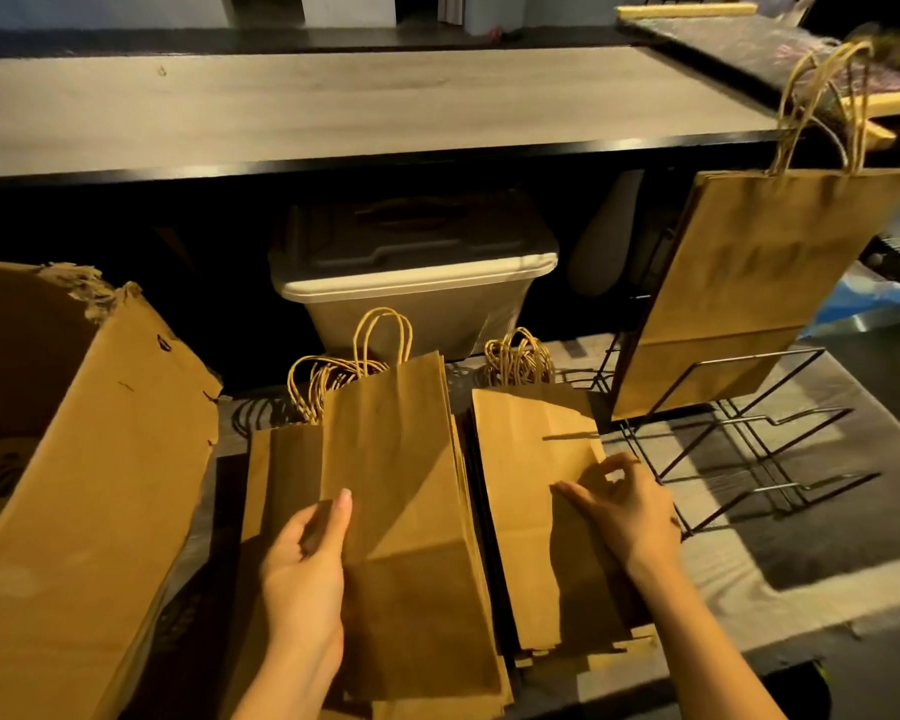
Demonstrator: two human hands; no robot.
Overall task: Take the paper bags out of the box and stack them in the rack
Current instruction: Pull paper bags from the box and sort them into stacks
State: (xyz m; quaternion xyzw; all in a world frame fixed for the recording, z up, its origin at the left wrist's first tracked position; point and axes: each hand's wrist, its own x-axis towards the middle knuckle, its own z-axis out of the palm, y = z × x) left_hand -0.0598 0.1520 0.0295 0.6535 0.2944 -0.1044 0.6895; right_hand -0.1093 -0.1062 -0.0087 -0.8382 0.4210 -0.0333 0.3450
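Where the paper bags (401, 511) lie: in flat piles on the near middle of the table (801, 537), with more standing in the rack at the far right.
Left hand (307, 563): grips the left edge of the lifted bundle (396, 459), thumb laid on top and fingers tucked underneath.
Lifted bundle: tilted, handles pointing far, held over a flatter pile (276, 485) that shows on its left.
Right hand (624, 511): rests on the right stack (526, 459), thumb flat on the paper and forefinger curled above a fold; whether it has the paper pinched cannot be told.
Right stack: flat, just beside the lifted bundle, its twisted handles at the far end.
Rack (749, 459): black wire, right of the right stack and close to it.
Upright bags (765, 283): lean in the rack's far slot, handles up.
Box (84, 485): torn brown cardboard at the near left, open, with bag handles dimly visible inside.
Bin (417, 298): pale, dark lid, under the counter (333, 106) on the far side.
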